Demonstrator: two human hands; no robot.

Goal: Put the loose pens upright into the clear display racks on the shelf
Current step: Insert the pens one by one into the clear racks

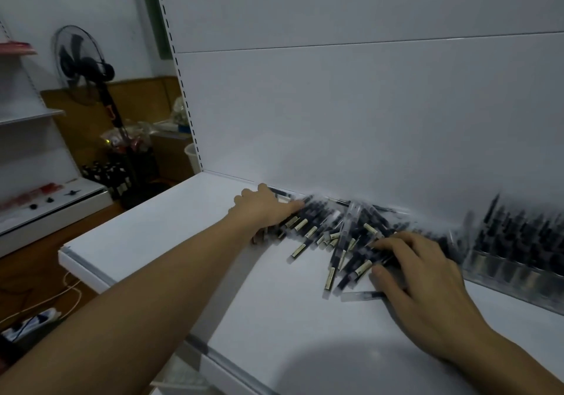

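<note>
lying in a loose heap, the pens (332, 236) rest flat on the white shelf (171, 242), close against its back panel (335, 119). most point their long axis roughly from the panel out toward the person, though plenty cross each other at odd angles. just right of the heap stands the clear rack (518, 275), already carrying rows of dark pens on end.

the left hand (265, 208) is at the heap's left end, palm down, its fingers (293, 205) stretched out flat over the pens there and gripping nothing that shows. the right hand (421, 272) covers the heap's right end, its fingers (393, 243) bent with the tips on the pens and the thumb low beside them. motion blur hides whether it has any pinched, so i cannot tell.

the right hand is much the nearer to the rack, so it looks the natural one to carry. any pen taken from here lies flat and would need turning on end before it goes in.

a standing fan (79, 61) is off to the far left
</note>
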